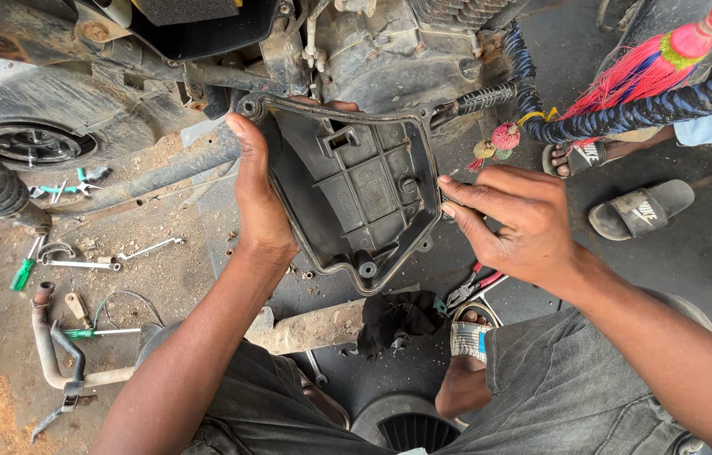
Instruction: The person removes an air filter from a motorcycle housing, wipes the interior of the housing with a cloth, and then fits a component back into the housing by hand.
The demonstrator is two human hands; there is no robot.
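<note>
Motorcycle underside (390, 50), far centre: grimy engine casing with an exhaust pipe (154, 177) running left toward a wheel (32, 143). A blue-wrapped crash guard (651, 105) with red tassels crosses the far right.

Floor (162, 270): dusty concrete, sawdust-strewn at left, darker and barer at right; the barest stretch of floor lies near right of the cover.

Black plastic cover (356, 190), centre, held up against the engine. Its shape is a rounded triangle; the long axis runs from the broad far-left corner down to the narrow near tip, which points toward the person. The ribbed inner face looks at the camera, with a raised rim all round, moulded bosses and a small round socket near the tip. The far edge meets the engine casing; the left and right edges are flanked by the hands.

Left hand (259, 198): palm along the cover's left rim, fingers wrapped over its far-left corner and gripping it.

Right hand (520, 223): fingers pressed together and extended, tips touching the cover's right edge.

Black rag (394, 320), on the floor near the tip. Pliers (470, 289) with red handles lie just right of it. Two sandals (638, 211) stand at far right. Green-handled screwdrivers (23, 274) and spanners (82, 264) are scattered at left, well apart from the cover.
</note>
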